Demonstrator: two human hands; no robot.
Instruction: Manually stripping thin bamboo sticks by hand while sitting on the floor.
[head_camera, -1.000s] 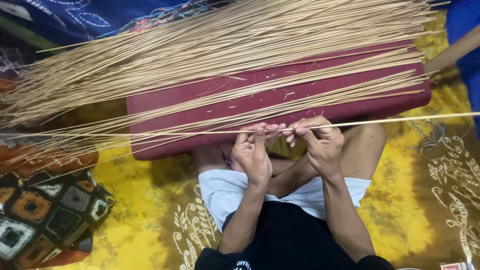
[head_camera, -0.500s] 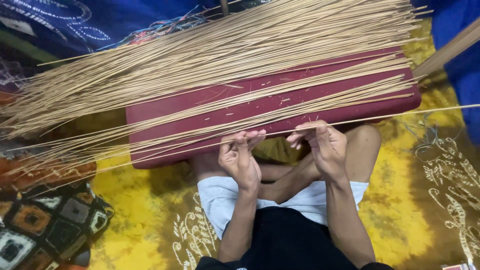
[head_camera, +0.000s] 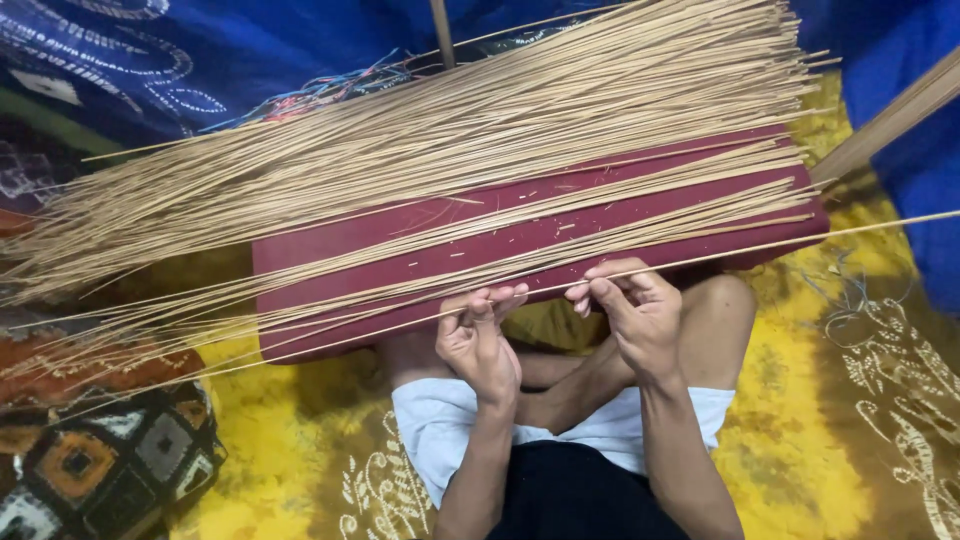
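- Your right hand (head_camera: 635, 315) pinches a single long, thin, pale tan stick (head_camera: 760, 251) between thumb and fingers (head_camera: 600, 272), closed tightly around it.
- Your left hand (head_camera: 480, 340) sits just beside the right one, fingers curled, with the fingertips touching the same stick; you seem to hold it lightly there, though the exact grip is hard to make out.
- The stick runs nearly level across the view, from far left, through both hands, to the right edge.
- Just beyond your hands lies a flat, rectangular dark red cushion (head_camera: 480, 240), resting over your crossed legs.
- Across the cushion spreads a large fan of many similar thin tan sticks (head_camera: 450, 140), slanting from lower left up to upper right, overhanging both ends.
- Beneath you is a yellow patterned floor cloth (head_camera: 800, 470).
- At lower left is a patchwork cushion of dark, orange and white squares (head_camera: 90, 470).
- Behind the sticks hangs blue patterned fabric (head_camera: 200, 50).
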